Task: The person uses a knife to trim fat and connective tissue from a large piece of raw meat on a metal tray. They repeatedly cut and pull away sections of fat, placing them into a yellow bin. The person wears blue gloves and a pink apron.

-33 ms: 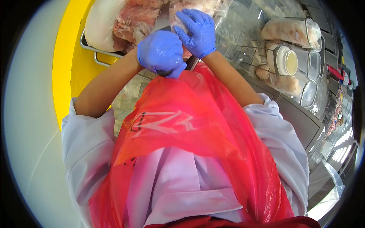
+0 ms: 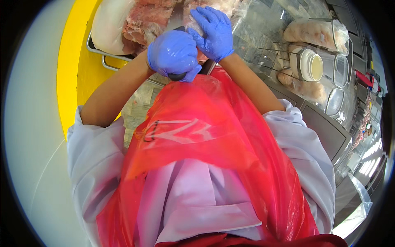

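My left hand (image 2: 173,55), in a blue glove, is closed in a fist round a black-handled knife (image 2: 177,77). The butt of the handle sticks out at the near side of the fist. Beyond the fist, the grey blade (image 2: 176,19) is blurred and partly hidden. Close beside it, my right hand (image 2: 213,35), also gloved in blue, lies with fingers stretched over a piece of raw pink meat (image 2: 192,14); its thumb points toward the knife. Left of the knife is another slab of raw meat (image 2: 146,22), against a pale, smooth piece (image 2: 108,29).
A metal tray rim (image 2: 98,49) with a handle runs under the pale piece, beside a yellow curved edge (image 2: 68,61). To the right are bagged, pale goods (image 2: 308,33), a white tub (image 2: 310,65) and clear containers (image 2: 340,70). A red plastic apron (image 2: 193,107) covers my front.
Both hands have shifted very slightly away from me, the left one keeping the knife and the right one staying over the meat.
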### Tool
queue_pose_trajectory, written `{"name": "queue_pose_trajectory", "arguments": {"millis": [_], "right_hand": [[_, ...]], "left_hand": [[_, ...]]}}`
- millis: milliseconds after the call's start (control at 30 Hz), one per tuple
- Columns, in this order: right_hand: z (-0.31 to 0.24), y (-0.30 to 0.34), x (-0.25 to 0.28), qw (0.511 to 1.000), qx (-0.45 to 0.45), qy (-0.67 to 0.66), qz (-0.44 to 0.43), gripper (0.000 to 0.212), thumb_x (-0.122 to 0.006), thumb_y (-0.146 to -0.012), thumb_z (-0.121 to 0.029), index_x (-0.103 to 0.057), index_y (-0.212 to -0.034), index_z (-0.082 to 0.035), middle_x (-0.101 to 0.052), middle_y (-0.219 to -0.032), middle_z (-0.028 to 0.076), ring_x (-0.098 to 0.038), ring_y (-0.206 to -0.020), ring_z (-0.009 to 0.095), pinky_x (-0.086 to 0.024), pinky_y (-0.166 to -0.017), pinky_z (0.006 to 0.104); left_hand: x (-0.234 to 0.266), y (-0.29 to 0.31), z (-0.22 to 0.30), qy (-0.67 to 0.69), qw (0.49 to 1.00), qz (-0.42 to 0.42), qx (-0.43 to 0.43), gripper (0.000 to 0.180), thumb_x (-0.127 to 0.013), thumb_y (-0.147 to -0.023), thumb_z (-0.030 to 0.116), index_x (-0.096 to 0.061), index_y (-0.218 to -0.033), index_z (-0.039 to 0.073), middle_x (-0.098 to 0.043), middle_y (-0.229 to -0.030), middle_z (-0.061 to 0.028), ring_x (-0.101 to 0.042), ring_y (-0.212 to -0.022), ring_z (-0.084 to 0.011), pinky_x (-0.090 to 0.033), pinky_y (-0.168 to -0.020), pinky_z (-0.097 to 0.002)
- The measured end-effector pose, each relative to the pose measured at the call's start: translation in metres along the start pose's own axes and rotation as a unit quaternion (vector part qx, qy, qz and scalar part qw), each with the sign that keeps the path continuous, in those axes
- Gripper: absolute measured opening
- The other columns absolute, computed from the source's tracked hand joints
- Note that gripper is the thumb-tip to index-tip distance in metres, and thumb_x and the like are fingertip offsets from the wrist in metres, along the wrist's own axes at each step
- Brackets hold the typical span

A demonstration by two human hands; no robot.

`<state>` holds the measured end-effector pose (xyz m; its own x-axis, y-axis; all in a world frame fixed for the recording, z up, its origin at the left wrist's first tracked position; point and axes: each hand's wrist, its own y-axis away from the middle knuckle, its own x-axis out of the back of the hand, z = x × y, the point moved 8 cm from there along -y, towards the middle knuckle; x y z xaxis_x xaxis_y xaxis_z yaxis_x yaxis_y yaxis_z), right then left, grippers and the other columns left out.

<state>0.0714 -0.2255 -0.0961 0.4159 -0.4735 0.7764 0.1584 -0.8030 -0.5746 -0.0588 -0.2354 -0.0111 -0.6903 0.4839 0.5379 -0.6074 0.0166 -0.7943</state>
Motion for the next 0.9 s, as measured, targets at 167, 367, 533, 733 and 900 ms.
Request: {"name": "queue_pose_trajectory", "arguments": {"millis": [167,367,533,733,900], "right_hand": [[-0.006,-0.024,0.013,0.994,-0.060,-0.092,-0.020,0.058,-0.071,-0.086,-0.027,-0.059,-0.135,0.001,-0.063,-0.131,0.023,-0.056,-0.124,0.045,-0.043,-0.109,0.0542],[-0.003,-0.012,-0.009,0.993,-0.105,-0.059,0.008,0.065,-0.075,-0.080,-0.042,-0.064,-0.135,-0.010,-0.065,-0.133,0.016,-0.057,-0.127,0.039,-0.041,-0.109,0.0513],[0.000,-0.011,-0.011,0.991,-0.129,-0.045,0.000,0.066,-0.076,-0.073,-0.050,-0.068,-0.128,-0.013,-0.066,-0.132,0.010,-0.056,-0.129,0.036,-0.038,-0.112,0.0515],[-0.002,-0.015,-0.013,0.990,-0.124,-0.058,-0.023,0.069,-0.077,-0.074,-0.047,-0.066,-0.134,-0.015,-0.066,-0.133,0.011,-0.057,-0.129,0.036,-0.038,-0.111,0.0505],[0.004,-0.010,-0.012,0.992,-0.118,-0.033,-0.028,0.067,-0.072,-0.078,-0.053,-0.065,-0.133,-0.014,-0.063,-0.139,0.009,-0.053,-0.134,0.034,-0.033,-0.115,0.0522]], "left_hand": [[0.021,-0.018,-0.045,-0.040,0.985,-0.095,0.140,0.014,-0.075,-0.076,0.008,-0.061,-0.076,0.007,-0.064,-0.078,-0.0075,-0.062,-0.072,-0.0302,-0.052,-0.069,-0.0396],[0.093,-0.046,-0.182,0.328,0.789,0.336,0.395,0.048,-0.055,-0.101,0.022,-0.037,-0.057,0.018,-0.036,-0.048,0.0022,-0.031,-0.037,-0.0123,-0.027,-0.037,-0.0293],[0.112,-0.055,-0.238,0.340,0.793,0.317,0.394,0.051,-0.056,-0.103,0.028,-0.036,-0.056,0.020,-0.032,-0.047,0.0052,-0.028,-0.033,-0.0111,-0.024,-0.032,-0.0276],[0.106,-0.025,-0.248,0.488,0.695,0.312,0.425,0.050,-0.059,-0.102,0.026,-0.040,-0.056,0.020,-0.036,-0.048,0.0044,-0.035,-0.036,-0.0112,-0.032,-0.036,-0.0288],[0.085,-0.034,-0.062,0.071,0.981,-0.019,0.178,0.012,-0.076,-0.080,0.007,-0.069,-0.090,0.006,-0.070,-0.095,-0.0107,-0.067,-0.091,-0.0347,-0.054,-0.082,-0.0418]]}}
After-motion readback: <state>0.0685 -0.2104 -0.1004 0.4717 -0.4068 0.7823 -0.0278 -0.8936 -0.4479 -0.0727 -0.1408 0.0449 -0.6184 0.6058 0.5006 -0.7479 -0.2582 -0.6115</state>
